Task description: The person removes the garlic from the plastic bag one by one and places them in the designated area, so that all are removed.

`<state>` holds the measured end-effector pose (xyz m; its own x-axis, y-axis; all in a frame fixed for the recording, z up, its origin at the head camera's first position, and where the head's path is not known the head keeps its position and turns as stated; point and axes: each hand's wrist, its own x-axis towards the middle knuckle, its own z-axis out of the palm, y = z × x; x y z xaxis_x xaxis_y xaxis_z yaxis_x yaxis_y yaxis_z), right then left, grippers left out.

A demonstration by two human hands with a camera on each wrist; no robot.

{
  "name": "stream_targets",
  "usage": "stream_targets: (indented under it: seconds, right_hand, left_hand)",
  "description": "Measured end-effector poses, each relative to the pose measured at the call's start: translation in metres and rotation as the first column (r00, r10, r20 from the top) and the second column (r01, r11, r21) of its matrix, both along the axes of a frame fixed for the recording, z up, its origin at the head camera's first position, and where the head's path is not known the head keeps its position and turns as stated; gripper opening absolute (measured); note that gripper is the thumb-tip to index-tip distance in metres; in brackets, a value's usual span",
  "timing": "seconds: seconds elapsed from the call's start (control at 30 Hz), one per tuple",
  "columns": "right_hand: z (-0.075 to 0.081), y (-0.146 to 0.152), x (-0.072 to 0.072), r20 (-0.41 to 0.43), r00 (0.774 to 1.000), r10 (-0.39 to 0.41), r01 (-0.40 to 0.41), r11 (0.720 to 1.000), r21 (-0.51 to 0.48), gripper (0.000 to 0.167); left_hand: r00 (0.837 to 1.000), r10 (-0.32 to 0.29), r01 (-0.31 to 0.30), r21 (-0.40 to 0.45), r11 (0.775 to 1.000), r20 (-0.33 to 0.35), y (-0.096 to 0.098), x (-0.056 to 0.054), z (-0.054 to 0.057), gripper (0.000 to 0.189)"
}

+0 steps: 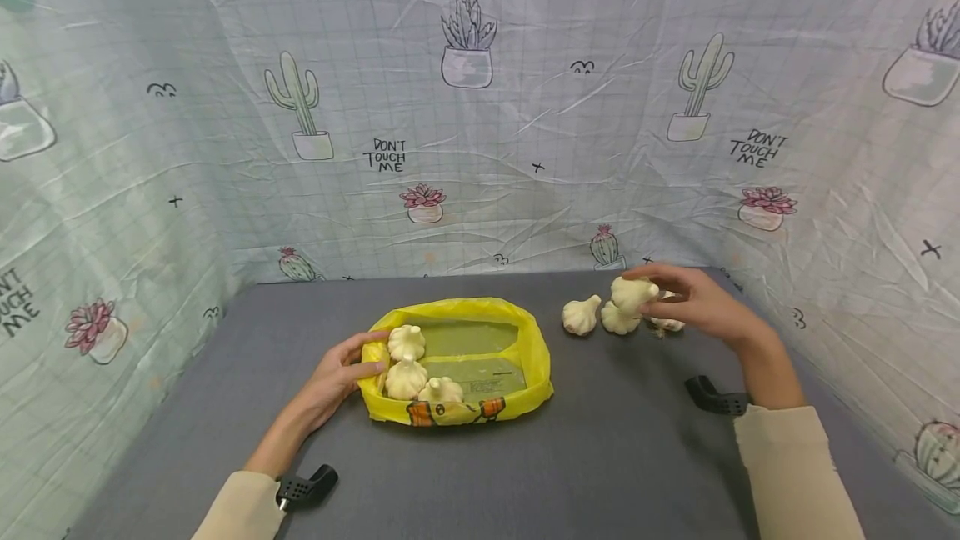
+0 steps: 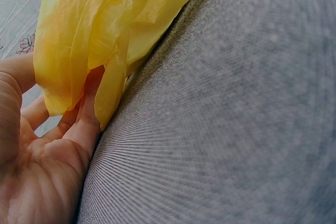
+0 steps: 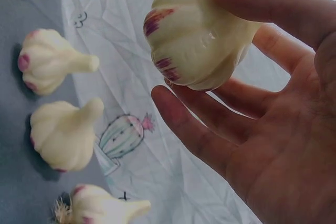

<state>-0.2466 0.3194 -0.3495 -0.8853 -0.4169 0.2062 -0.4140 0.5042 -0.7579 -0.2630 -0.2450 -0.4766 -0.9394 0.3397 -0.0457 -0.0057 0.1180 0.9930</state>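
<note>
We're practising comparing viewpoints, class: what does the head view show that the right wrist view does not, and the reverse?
Only the head view: the left hand at one end of the yellow plastic bag, and three garlic bulbs inside it.

Only the right wrist view: purple streaks on the held garlic bulb.

Both: the right hand holding that bulb, three loose bulbs on the grey table, at least part of the bag, and the cactus-print backdrop.

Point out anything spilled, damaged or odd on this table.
Nothing looks spilled. One oddity: the rounded, cream garlic bulb with purple blotches, lowest in the right wrist view, has a brown, stringy root tuft; the cream bulb beside it shows none.
</note>
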Motion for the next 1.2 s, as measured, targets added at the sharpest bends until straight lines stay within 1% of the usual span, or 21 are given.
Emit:
stream_targets:
  seconds: [0.2,0.37,0.6,0.67,0.93,1.1,1.2]
  right_hand:
    - [-0.001,0.012,0.002,0.016,0.994,-0.111,0.111,0.994,0.004,0.047]
    - [-0.004,0.023,0.001,0.007,0.988,-0.157,0.157,0.988,-0.005,0.047]
    - [-0.010,0.038,-0.001,0.017,0.986,-0.168,0.169,0.985,-0.044,0.048]
    - [-0.012,0.042,-0.001,0.022,0.983,-0.183,0.184,0.981,-0.058,0.049]
    - [-0.018,0.057,-0.004,-0.006,0.974,-0.224,0.223,0.969,-0.105,0.049]
    - [-0.024,0.067,-0.007,0.002,0.964,-0.267,0.266,0.959,-0.102,0.048]
    - [-0.029,0.074,-0.007,0.024,0.960,-0.279,0.279,0.951,-0.130,0.046]
  left_hand:
    - [1.000,0.003,-0.003,-0.005,1.000,0.002,0.000,0.000,0.000,0.059]
    - [1.000,0.006,-0.006,-0.013,1.000,0.008,0.001,0.000,0.001,0.060]
    - [1.000,0.008,-0.008,-0.013,1.000,0.010,0.002,0.000,0.001,0.060]
    - [1.000,0.005,-0.005,-0.009,1.000,0.011,0.002,0.000,0.001,0.060]
    - [1.000,0.003,-0.003,-0.008,1.000,0.004,0.001,0.000,0.001,0.059]
    - [1.000,0.004,-0.004,-0.015,1.000,0.005,0.001,-0.001,0.001,0.060]
    - [1.000,0.006,-0.006,-0.013,1.000,0.007,0.001,0.000,0.001,0.060]
